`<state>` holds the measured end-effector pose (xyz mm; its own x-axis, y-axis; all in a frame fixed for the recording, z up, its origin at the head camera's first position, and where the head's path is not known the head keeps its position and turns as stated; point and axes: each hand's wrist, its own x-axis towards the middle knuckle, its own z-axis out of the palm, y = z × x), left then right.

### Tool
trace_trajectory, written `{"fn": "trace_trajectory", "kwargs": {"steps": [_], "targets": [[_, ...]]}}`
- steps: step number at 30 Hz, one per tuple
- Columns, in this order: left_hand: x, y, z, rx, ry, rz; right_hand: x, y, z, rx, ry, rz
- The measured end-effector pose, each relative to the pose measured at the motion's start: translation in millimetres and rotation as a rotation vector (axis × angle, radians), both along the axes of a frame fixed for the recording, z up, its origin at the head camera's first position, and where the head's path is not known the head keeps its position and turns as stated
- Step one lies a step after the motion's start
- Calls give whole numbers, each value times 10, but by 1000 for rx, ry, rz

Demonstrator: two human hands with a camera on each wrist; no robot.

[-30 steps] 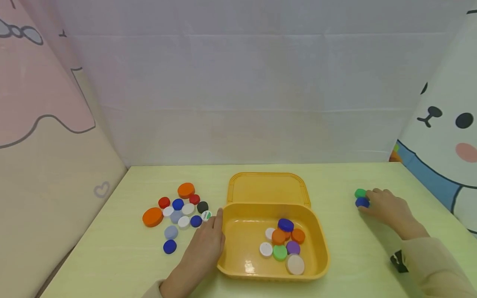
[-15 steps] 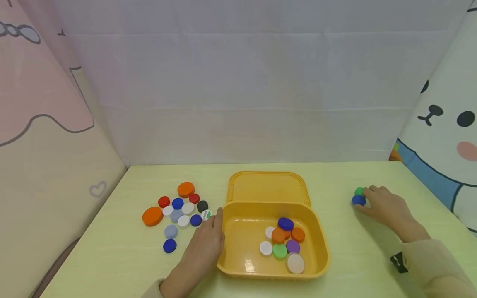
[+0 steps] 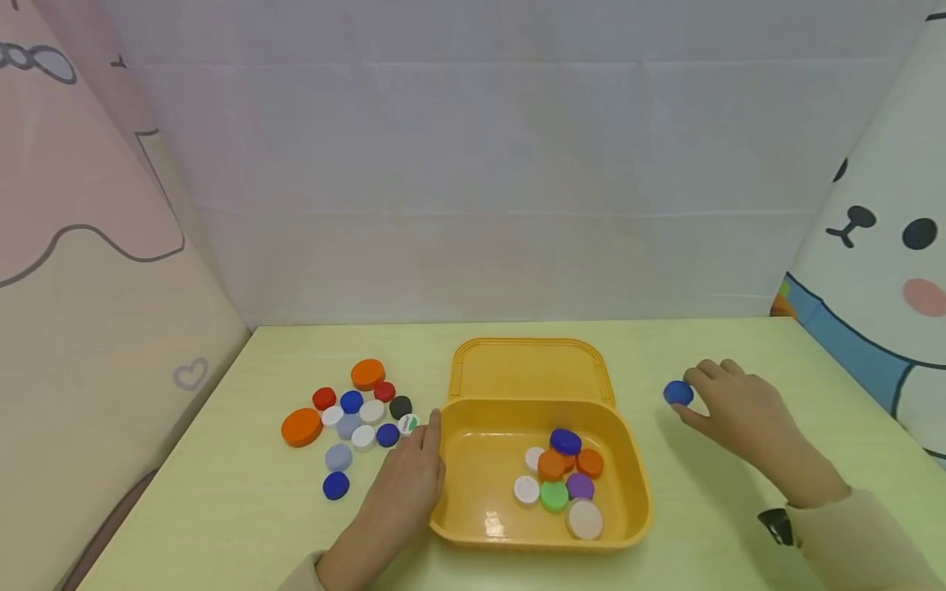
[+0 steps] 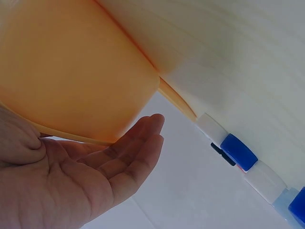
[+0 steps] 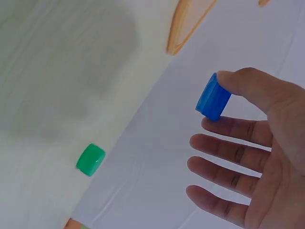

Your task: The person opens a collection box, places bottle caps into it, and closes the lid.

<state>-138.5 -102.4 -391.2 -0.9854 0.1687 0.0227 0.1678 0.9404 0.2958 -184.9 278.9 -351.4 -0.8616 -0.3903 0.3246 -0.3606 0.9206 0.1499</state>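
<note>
Head view: blue cap (image 3: 677,393) right of centre, pinched by the right hand (image 3: 746,414); looks lifted clear of the counter (image 3: 222,517) from my end. Right wrist view confirms it: thumb on one side, index fingertip on the other, remaining fingers spread and holding nothing. Green cap (image 5: 90,160) lies on the counter, lower left of that view, apart from the fingers. The left hand (image 3: 408,484), lower middle of the head frame, lays near-straight fingers along the left side of the yellow box (image 3: 473,492); how hard the thumb bears, I can't tell.

Handling, my call: contact is small, so I'd squeeze evenly; too hard and a slick cap may shoot out. I'd move slowly, spare fingers raised so they don't snag the box's right wall. If lowering over the box, I'd favour its bare left half, since caps crowd the right around an orange cap (image 3: 550,465). The left hand should brace lightly; pressing down could tip the rim.
</note>
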Motion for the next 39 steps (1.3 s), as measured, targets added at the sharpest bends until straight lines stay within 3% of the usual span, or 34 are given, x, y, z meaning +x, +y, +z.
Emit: {"fn": "trace_trajectory", "kwargs": {"steps": [10,23,39], "targets": [[12,-9,11,-4,24,-15,217,-388,114,9,87,133],[13,-14,21,-4,20,-6,419,-864,34,110,0,242],[11,-16,-14,-56,91,-27,420,-964,-102,226,-93,341]]}}
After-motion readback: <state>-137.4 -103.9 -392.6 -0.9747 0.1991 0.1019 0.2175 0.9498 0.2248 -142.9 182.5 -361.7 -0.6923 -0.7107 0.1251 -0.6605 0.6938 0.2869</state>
